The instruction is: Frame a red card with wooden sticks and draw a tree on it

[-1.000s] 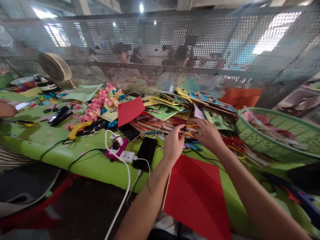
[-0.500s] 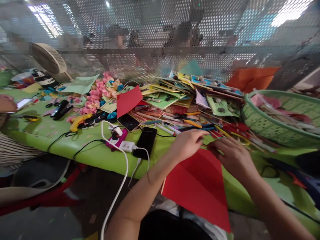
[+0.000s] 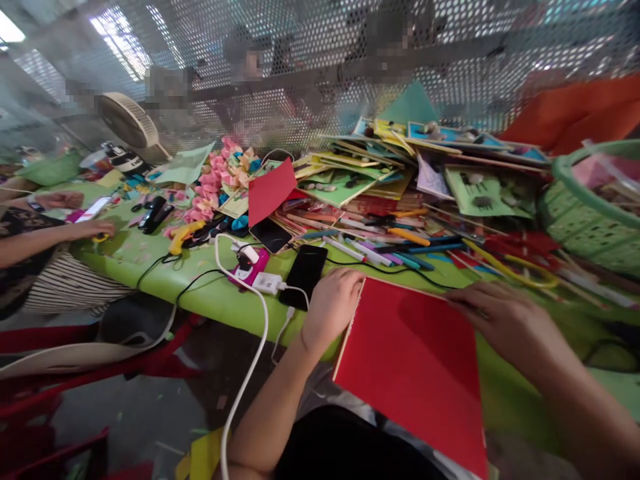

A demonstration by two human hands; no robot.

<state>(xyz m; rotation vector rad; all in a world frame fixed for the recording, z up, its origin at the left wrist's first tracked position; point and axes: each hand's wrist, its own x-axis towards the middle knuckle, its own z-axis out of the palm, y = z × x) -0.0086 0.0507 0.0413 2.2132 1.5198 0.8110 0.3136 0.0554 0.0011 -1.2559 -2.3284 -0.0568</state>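
Note:
A red sheet of card (image 3: 415,360) with a pale left edge lies partly on the table's front edge and partly over my lap. My left hand (image 3: 336,303) grips its upper left corner with fingers bent round the edge. At the upper right corner, my right hand (image 3: 500,310) holds the card's edge between fingers and thumb; the thumb is mostly hidden. Just beyond the left hand lies a black phone (image 3: 306,270) with a white cable. Several markers and pens (image 3: 370,252) are scattered behind the card.
Decorated cards (image 3: 350,180) are piled at the back, beside pink paper pieces (image 3: 213,180). A green basket (image 3: 575,220) stands at right. Left of the phone are a purple power strip (image 3: 250,270) and a yellow glue gun (image 3: 184,237). A co-worker's hand (image 3: 93,230) rests at far left.
My hands have moved apart from the middle of the card's top edge to its two upper corners. The view has tilted and shifted left, and the co-worker's hand now touches a small yellow tool.

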